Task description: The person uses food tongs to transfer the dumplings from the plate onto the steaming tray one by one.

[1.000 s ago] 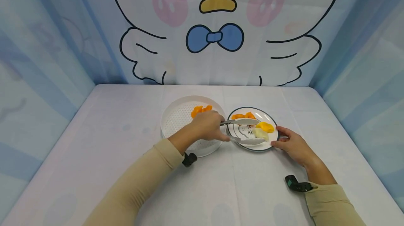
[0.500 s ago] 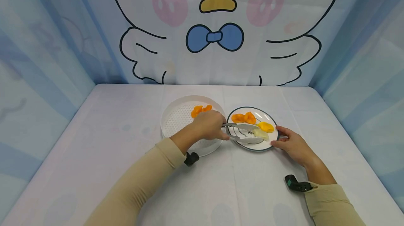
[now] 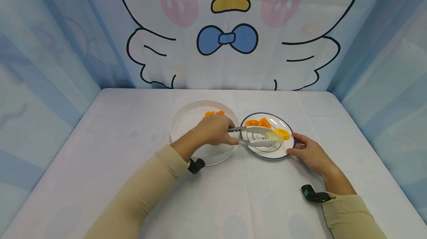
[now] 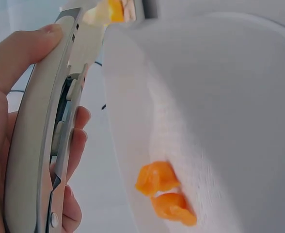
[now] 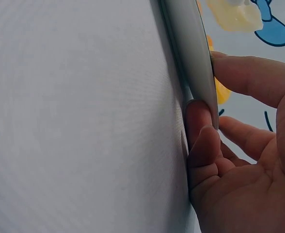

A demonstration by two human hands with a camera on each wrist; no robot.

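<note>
My left hand grips a pair of tongs with pale handles. In the head view their tips close around a pale yellow dumpling over the white plate with a dark rim. On that plate lie a yellow dumpling and orange dumplings. My right hand holds the plate's right edge, thumb above and fingers under the rim, as the right wrist view shows. Two orange dumplings sit in the round white tray, partly covered by my left hand in the head view.
The tray has a dotted bottom and stands just left of the plate. A white cloth covers the table. Behind it hangs a curtain with a cartoon figure, and blue patterned curtains close off both sides.
My left hand has shifted slightly left and up with the tongs, whose tips have come together on the pale yellow dumpling, now raised a little. My right hand stays on the plate's edge.
</note>
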